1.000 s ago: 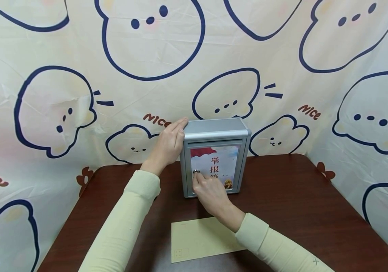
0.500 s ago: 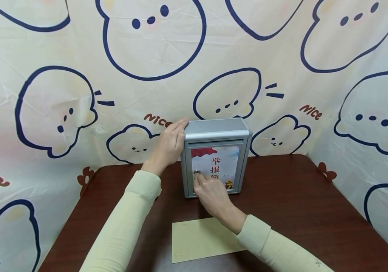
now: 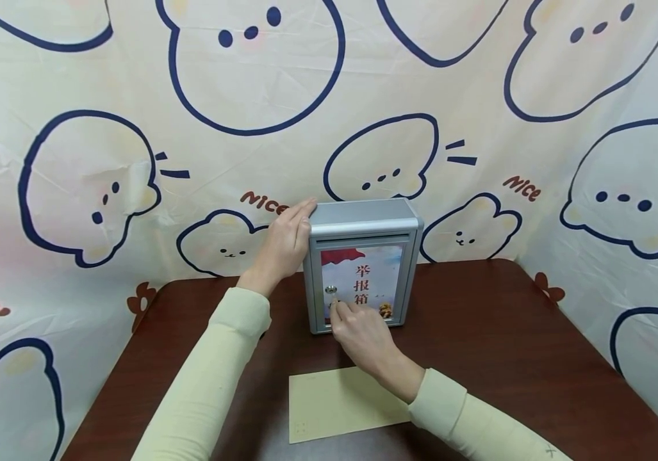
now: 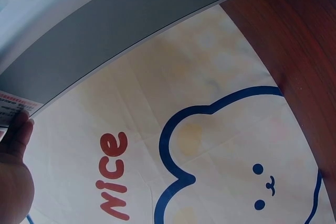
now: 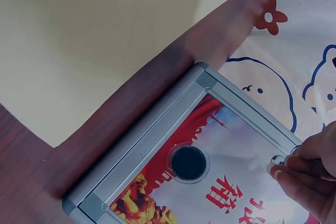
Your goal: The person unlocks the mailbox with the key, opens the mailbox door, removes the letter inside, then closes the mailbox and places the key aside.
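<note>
A silver-grey metal box (image 3: 364, 214) stands upright on the table, with a slot near its top and a printed front panel (image 3: 383, 275). My left hand (image 3: 285, 243) rests its nearly straight fingers along the box's upper left edge. In the left wrist view, fingertips (image 4: 23, 121) touch the side by a printed label (image 4: 18, 103). A round lock (image 3: 331, 289) sits at the panel's left. Just below it, my right hand (image 3: 363, 330) pinches what looks like a small key with a ring (image 5: 295, 150), mostly hidden by the fingers.
A pale yellow envelope-like sheet (image 3: 329, 410) lies flat on the dark wooden table (image 3: 478, 358), in front of the box and partly under the right forearm. A cartoon-printed cloth (image 3: 236, 160) hangs close behind the table and along both sides.
My right hand has shifted slightly down and right from the lock, so the lock and more of the red lettering show. The left hand and the box keep their places.
</note>
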Action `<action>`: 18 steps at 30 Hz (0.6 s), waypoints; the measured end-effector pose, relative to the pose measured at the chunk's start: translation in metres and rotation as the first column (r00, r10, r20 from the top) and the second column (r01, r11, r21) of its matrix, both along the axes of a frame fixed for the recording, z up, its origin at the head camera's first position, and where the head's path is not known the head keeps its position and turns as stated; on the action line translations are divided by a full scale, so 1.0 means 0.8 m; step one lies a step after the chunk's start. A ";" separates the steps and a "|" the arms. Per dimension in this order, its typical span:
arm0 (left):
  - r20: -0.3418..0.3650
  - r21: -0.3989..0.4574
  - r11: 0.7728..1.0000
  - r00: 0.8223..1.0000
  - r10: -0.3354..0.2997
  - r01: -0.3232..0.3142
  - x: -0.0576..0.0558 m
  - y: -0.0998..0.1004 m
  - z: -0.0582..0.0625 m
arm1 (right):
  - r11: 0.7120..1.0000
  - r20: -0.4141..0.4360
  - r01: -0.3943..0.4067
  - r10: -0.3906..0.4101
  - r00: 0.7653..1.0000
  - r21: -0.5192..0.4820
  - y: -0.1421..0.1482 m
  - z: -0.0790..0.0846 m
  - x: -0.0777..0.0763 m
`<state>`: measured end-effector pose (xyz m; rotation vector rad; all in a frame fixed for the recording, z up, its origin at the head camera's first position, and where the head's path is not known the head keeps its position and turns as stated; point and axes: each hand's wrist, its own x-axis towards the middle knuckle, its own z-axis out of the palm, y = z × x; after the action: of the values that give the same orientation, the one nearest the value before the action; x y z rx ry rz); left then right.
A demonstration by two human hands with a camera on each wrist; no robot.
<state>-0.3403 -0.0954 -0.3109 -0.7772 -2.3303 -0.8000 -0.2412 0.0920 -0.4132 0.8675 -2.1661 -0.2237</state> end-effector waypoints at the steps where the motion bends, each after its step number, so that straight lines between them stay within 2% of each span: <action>1: 0.001 0.001 1.000 1.000 -0.001 0.001 0.000 0.000 0.000 | 1.000 0.000 0.001 -0.001 1.000 0.002 0.001 0.000 0.001; 9: 0.001 0.000 1.000 1.000 -0.004 0.004 0.000 0.000 0.000 | 0.999 -0.009 -0.009 0.010 1.000 0.044 0.007 0.002 0.007; 18: 0.019 -0.001 1.000 1.000 0.008 -0.008 0.002 0.001 0.000 | 0.998 0.033 -0.019 0.018 0.999 0.052 0.024 0.008 0.017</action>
<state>-0.3388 -0.0949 -0.3112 -0.7636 -2.3487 -0.8063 -0.2273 0.1114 -0.4071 0.9261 -2.1904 -0.2595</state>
